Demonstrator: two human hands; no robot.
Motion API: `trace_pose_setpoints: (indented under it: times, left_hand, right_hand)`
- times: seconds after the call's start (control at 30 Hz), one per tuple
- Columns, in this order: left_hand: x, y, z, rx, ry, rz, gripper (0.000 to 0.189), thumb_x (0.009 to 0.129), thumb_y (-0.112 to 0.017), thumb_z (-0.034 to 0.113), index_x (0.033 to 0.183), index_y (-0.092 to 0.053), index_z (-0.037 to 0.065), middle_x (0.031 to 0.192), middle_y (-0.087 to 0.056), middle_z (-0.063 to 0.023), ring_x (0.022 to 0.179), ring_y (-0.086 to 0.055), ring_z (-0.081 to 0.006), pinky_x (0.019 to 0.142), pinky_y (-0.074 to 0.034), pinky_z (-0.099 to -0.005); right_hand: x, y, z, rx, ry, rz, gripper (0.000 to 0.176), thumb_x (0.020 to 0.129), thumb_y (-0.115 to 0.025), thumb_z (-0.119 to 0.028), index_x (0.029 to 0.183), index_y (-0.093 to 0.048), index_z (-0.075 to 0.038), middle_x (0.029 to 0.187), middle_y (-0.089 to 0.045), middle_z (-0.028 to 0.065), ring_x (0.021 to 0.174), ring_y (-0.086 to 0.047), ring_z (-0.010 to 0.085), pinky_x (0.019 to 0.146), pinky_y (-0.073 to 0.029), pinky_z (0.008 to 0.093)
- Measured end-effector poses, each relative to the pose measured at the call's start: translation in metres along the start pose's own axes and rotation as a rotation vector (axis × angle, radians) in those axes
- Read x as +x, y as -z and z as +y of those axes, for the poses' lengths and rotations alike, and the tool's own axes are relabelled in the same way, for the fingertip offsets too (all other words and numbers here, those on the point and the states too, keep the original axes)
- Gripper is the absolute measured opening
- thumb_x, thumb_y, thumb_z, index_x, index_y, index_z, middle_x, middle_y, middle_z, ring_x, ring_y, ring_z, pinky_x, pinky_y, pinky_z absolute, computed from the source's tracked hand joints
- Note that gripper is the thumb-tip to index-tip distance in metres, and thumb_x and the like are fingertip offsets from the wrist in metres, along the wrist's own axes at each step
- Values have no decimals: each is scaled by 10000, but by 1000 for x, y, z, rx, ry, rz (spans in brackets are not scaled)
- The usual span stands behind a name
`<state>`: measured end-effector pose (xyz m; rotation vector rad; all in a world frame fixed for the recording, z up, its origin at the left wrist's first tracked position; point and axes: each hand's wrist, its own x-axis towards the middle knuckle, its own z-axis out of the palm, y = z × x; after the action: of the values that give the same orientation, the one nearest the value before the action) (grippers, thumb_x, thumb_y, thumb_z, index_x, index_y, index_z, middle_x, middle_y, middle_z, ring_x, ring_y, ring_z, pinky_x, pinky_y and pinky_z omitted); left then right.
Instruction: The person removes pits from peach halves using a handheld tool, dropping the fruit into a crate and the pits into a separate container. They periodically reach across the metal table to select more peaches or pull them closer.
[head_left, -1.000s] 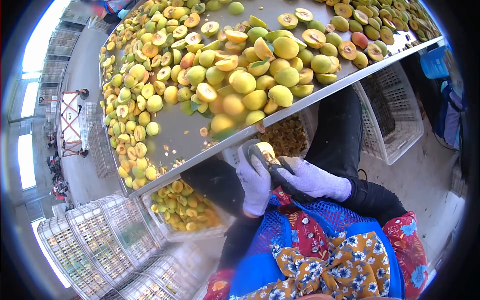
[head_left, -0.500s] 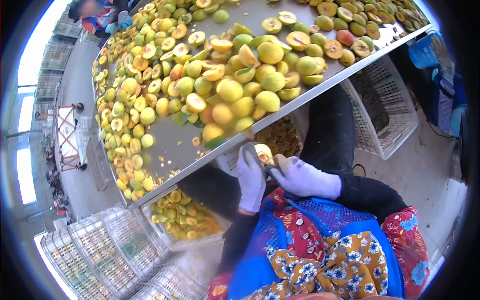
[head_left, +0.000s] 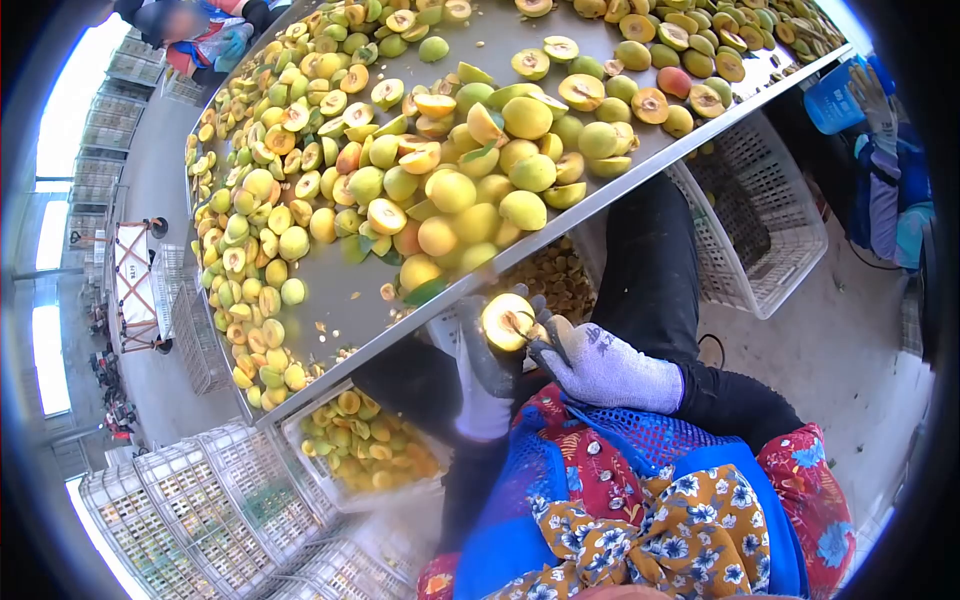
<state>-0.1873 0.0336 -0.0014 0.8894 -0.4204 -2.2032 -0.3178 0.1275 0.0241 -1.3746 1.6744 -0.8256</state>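
Grey concrete floor (head_left: 862, 345) runs beneath and beyond a broad metal worktop (head_left: 350, 290) with a raised silver rim, which slants across the upper part of the view. Yellow-green fruits, whole and halved (head_left: 385, 215), lie heaped over it, some with orange flesh and brown centres, with a few green leaves (head_left: 425, 292) among them.

Just outside the near rim, in front of the person's body, a round, pale-yellow cut fruit half (head_left: 507, 321) is held with its cut face up. The left hand (head_left: 484, 372), in a lavender glove with a dark palm, curls around it from the side and below. The right hand (head_left: 605, 368), in a matching glove, has its fingers drawn together, the fingertips at the fruit's edge; whether they pinch a small tool is too unclear to tell.

Below the worktop, a white plastic crate of yellow-green halves (head_left: 370, 445) is on the left, and brownish pieces (head_left: 550, 282) lie in a container behind the hands. An open-weave white crate (head_left: 745, 215) leans on the right. Farther right, a co-worker's gloved hand (head_left: 875, 100) is beside a blue bucket (head_left: 833, 98); another co-worker (head_left: 205, 38) is at the upper left.
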Motion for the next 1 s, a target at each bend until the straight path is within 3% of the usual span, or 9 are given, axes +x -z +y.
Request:
trace_pose_setpoints:
  times: [0.1,0.23,0.37,0.53,0.6,0.7,0.77,0.8,1.0]
  left_hand:
    - [1,6,-2,935,-489,-76,402,1033,-394,381,1213,-466,28,1122,-601,-167,1015,-631,-301,862,-553,-423]
    - [-1,-3,-8,318,-191,46,477,1013,-427,419,1259,-465,12,1116,-607,-176,988,-632,-294,874,-536,-405]
    - [1,-2,-15,487,-405,10,484,1019,-395,412,1294,-439,16,1146,-594,-167,1031,-621,-285,930,-511,-407]
    - [6,4,-22,695,-745,-123,549,1014,-447,414,1392,-377,23,1242,-538,-188,1068,-586,-280,942,-502,-406]
    - [6,-2,-19,780,-825,-147,567,1011,-462,419,1409,-363,28,1267,-521,-187,1083,-579,-271,947,-501,-401]
    - [0,-5,0,673,-406,-99,496,1014,-488,358,1373,-414,24,1241,-543,-170,1062,-592,-243,917,-521,-392]
    - [1,-2,2,599,-254,8,399,1020,-492,294,1304,-473,14,1186,-577,-155,1003,-620,-230,862,-552,-380]
    - [4,0,0,596,-216,70,361,1023,-486,271,1270,-492,9,1158,-590,-150,969,-633,-229,836,-564,-376]
    - [-4,-1,-18,591,-391,82,309,1040,-447,268,1158,-530,-5,992,-640,-155,848,-673,-248,738,-589,-359]
  right_hand:
    - [0,-6,4,-69,68,-5,308,978,-520,-240,962,-478,65,617,-541,228,544,-597,384,485,-458,473]
    - [5,-13,13,-166,188,8,326,978,-516,-248,995,-501,76,667,-555,230,550,-602,352,485,-462,441]
    - [12,-36,28,-109,316,179,309,992,-485,-264,1019,-527,40,699,-586,183,549,-602,276,469,-456,378]
    - [12,0,-6,1123,-480,-350,251,997,-487,-268,958,-516,-21,693,-564,95,596,-569,223,546,-465,329]
    - [16,13,0,797,-41,-339,295,997,-488,-300,998,-521,-6,696,-564,92,604,-577,218,571,-469,340]
    - [21,8,10,652,-33,-262,379,995,-491,-339,1039,-551,33,761,-596,122,684,-598,189,606,-474,355]
    - [21,-10,11,729,-502,-279,376,993,-495,-326,1027,-568,41,802,-610,139,734,-608,188,629,-478,357]
    - [18,-7,-1,668,-397,-215,401,999,-496,-364,996,-599,24,760,-609,89,706,-603,170,613,-469,339]
    - [14,1,15,1498,-536,-583,390,1000,-485,-460,883,-573,-99,577,-513,4,375,-453,85,330,-340,201]
